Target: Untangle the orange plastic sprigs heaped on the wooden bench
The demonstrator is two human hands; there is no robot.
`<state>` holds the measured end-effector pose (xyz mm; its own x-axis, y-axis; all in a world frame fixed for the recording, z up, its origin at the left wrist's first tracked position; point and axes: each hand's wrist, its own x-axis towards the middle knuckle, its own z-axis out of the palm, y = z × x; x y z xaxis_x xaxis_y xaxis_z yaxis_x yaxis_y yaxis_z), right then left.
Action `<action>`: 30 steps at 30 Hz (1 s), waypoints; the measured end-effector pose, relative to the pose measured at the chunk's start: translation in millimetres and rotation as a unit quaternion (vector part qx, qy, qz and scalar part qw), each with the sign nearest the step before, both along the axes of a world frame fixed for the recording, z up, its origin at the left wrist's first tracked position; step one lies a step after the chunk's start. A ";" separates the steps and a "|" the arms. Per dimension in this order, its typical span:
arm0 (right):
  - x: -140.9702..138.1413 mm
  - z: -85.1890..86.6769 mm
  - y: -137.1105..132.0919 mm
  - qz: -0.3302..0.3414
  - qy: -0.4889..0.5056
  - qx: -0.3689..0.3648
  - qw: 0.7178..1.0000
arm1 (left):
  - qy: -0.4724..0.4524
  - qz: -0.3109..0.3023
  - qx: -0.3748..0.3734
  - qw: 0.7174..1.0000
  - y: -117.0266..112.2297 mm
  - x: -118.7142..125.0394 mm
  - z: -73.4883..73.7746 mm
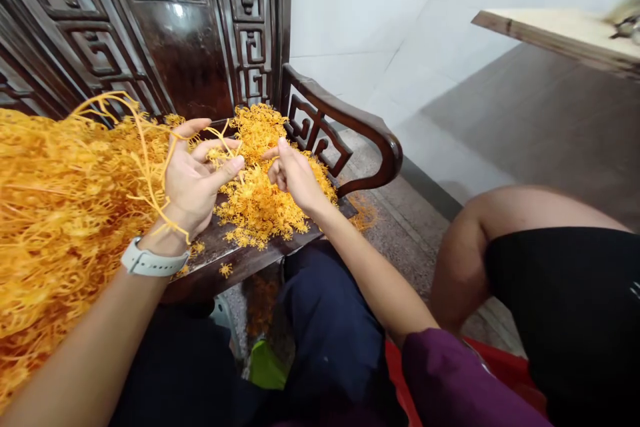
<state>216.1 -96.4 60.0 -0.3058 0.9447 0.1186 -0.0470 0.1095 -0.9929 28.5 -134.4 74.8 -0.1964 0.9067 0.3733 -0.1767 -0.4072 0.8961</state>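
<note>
My left hand (pixel 195 177), with a pale watch strap at the wrist, grips a yellow-orange branched plastic stem (pixel 145 147). The stem loops over the back of the hand and hangs down to the wrist; a forked end pokes out near the fingertips. Just to the right, my right hand (pixel 295 177) has its fingers curled and thumb pressed in, and whatever lies between them is hidden. Under both hands is a pile of small star-shaped orange plastic pieces (pixel 265 207) on the dark wooden bench seat (pixel 240 270). A large heap of orange branched stems (pixel 65 213) lies at the left.
A carved bench back (pixel 185 53) rises behind the piles, and a curved armrest (pixel 350 113) bounds the right. Loose orange bits (pixel 364 211) lie on the floor. Another person's knee (pixel 465 240) is at the right, below a wooden board (pixel 550 37).
</note>
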 end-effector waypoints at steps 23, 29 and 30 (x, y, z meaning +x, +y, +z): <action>-9.4 0.3 -15.5 0.051 0.109 0.089 0.989 | 0.111 -0.091 0.050 0.988 1.0 -2.5 -14.4; -11.5 -10.1 -14.5 0.015 0.082 0.132 0.988 | 0.120 -0.094 0.027 0.988 8.1 -11.1 -17.6; -12.6 -10.7 -14.6 0.008 0.079 0.145 0.986 | 0.121 -0.101 0.027 0.987 9.5 -12.6 -17.1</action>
